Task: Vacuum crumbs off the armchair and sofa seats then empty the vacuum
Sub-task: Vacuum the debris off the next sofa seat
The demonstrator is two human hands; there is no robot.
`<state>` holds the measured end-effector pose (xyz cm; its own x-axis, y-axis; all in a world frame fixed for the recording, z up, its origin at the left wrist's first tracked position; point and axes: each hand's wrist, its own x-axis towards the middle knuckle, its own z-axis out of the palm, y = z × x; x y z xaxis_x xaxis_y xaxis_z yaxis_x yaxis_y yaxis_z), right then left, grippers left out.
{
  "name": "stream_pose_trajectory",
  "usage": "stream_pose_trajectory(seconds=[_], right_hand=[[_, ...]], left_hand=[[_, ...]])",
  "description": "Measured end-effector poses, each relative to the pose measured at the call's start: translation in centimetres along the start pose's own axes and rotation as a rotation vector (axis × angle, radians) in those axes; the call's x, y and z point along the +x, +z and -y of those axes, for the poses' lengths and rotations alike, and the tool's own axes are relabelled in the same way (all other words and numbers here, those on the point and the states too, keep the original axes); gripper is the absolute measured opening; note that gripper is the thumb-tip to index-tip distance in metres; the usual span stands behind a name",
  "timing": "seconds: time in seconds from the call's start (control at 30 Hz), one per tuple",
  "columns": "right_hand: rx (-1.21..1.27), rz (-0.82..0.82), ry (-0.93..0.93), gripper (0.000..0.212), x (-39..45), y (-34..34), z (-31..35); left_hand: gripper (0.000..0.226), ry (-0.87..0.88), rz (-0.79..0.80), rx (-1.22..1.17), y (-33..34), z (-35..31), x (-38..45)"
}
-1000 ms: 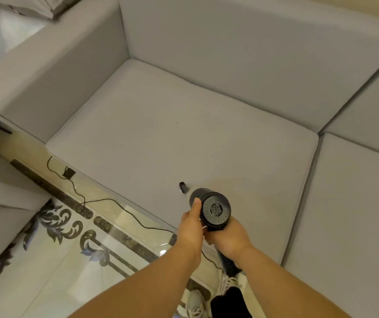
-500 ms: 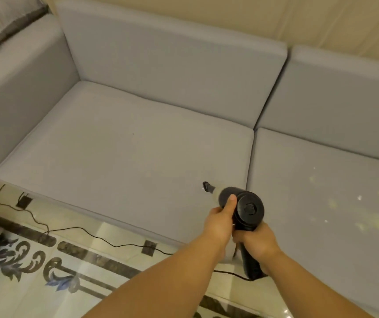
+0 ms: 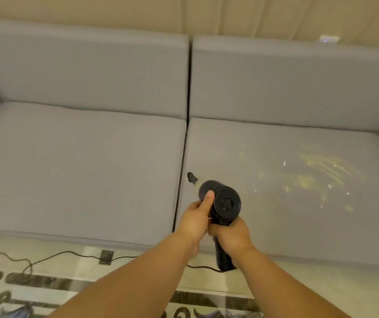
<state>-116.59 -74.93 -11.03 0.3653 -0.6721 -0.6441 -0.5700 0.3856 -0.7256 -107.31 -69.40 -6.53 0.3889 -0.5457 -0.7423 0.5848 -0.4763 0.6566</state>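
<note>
Warm, dim, even light falls on my sofa [image 3: 80, 171] with only soft shadows in the cushion gap, a glossy sheen on the floor [image 3: 53, 251], overall motion softness and wide-angle bending at the edges.

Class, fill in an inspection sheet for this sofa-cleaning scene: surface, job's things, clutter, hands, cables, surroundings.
Surface: grey sofa, two seat cushions; left seat looks clean.
Job's things: black handheld vacuum, nozzle over the right seat's left edge; crumbs scattered across the right seat.
Clutter: nothing seen.
Hands: left hand holds the vacuum body, thumb up along it; right hand grips the handle.
Cables: black cord trails over the floor from the handle's base.
Surroundings: patterned tile floor; beige wall behind.
</note>
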Motion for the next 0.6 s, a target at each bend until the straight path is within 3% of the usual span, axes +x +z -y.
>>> stream_pose_trajectory(seconds=[0.33,0.6], right_hand=[[-0.102,-0.112,0.031,0.028,3.1,-23.8,-6.9],[-0.085,-0.062,0.080,0.033,7.8,-24.3,-8.7]], left_hand=[[0.051,-0.097,0.068,0.036,24.3,5.4,2.0],[0.051,-0.131,0.013,0.044,25.8,6.6,5.3]])
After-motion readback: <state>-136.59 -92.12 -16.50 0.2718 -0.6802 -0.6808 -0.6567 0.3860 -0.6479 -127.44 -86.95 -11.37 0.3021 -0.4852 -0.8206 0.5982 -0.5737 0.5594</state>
